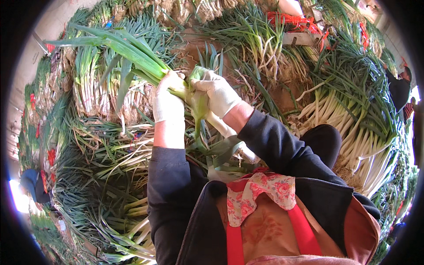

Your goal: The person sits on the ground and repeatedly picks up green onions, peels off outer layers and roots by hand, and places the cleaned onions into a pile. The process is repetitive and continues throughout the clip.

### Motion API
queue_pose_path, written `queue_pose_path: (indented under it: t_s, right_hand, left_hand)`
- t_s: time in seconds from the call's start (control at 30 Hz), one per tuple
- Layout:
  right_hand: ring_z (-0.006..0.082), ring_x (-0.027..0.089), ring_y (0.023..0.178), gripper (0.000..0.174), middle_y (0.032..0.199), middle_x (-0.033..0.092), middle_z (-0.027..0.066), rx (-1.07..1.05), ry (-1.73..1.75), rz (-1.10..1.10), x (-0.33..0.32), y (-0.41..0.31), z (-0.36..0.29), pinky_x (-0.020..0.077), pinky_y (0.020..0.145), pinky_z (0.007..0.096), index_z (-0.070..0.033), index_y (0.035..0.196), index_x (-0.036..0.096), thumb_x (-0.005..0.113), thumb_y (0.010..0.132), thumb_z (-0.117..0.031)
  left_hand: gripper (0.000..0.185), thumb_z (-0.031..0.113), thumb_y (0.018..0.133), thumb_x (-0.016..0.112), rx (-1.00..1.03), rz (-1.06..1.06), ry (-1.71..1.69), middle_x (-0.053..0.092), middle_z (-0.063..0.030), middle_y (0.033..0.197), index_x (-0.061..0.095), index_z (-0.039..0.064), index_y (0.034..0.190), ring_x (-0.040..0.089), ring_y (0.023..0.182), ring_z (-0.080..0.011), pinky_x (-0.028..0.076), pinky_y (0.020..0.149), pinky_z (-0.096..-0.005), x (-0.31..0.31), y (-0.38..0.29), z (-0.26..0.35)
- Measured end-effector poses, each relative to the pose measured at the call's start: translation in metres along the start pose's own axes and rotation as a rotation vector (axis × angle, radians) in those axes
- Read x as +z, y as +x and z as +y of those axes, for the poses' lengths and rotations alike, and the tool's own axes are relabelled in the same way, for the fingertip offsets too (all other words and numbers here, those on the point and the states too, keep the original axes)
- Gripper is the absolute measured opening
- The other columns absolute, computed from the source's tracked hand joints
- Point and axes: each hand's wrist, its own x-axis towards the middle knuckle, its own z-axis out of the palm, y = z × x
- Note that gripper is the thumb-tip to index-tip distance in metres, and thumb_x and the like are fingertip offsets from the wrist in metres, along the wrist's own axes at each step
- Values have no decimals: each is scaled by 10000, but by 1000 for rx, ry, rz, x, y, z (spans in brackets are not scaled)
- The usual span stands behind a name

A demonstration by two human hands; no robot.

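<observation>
My left hand (169, 97), in a white knit glove, is closed around a large green onion (135, 58) where its leaves meet the stalk. The green leaves fan out to the upper left. Its white shank (221, 126) slants down to the right beneath my right forearm, towards its root end. My right hand (218, 92), gloved too, pinches a blurred outer leaf (198, 107) of the onion beside the stalk. Part of that leaf hangs below my fingers. A broad, bent green leaf (225, 150) lies in front of my chest.
Bundled green onions (94, 82) stand at the upper left. Loose ones (351, 122) are heaped at my right. A wooden stand (301, 38) with pegs and red ties (294, 21) is at the upper right. One person (399, 86) is at the far right, another (34, 185) at the far left.
</observation>
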Motion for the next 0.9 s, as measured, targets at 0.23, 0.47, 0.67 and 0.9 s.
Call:
queue_pose_path:
  t_s: [0.23, 0.47, 0.67, 0.9]
  right_hand:
    - [155, 583, 856, 91, 964, 613, 24, -194, -272, -74, -6, -28, -2, 495, 817, 302, -36, 1072, 621, 564, 1010, -4]
    - [260, 667, 873, 390, 1089, 674, 91, 155, -1317, -436, -144, -126, -6, 537, 764, 386, -69, 1329, 595, 654, 950, -137]
    - [366, 707, 956, 392, 1144, 710, 160, 120, -2329, -886, -294, -208, 5, 564, 818, 451, -196, 1277, 690, 674, 887, -157]
    - [382, 688, 811, 196, 902, 668, 161, -279, -1889, -194, -172, -110, -25, 547, 687, 496, -63, 1081, 672, 611, 922, -159]
  left_hand:
    - [261, 197, 968, 700, -15, 165, -40, 612, -105, 932, 572, 30, 1123, 655, 886, -271, 538, 865, -426, -26, 25, 7]
    - [246, 229, 983, 676, 90, 127, -61, 605, -122, 976, 565, 42, 1098, 647, 932, -316, 535, 890, -465, -68, 36, 43]
    - [274, 243, 976, 676, 160, 200, -42, 580, -122, 998, 557, 32, 1103, 627, 945, -305, 533, 902, -487, -74, 41, 64]
    - [297, 287, 976, 678, 130, -82, -95, 561, -120, 932, 561, 20, 1032, 586, 894, -294, 516, 840, -443, -36, 19, 43]
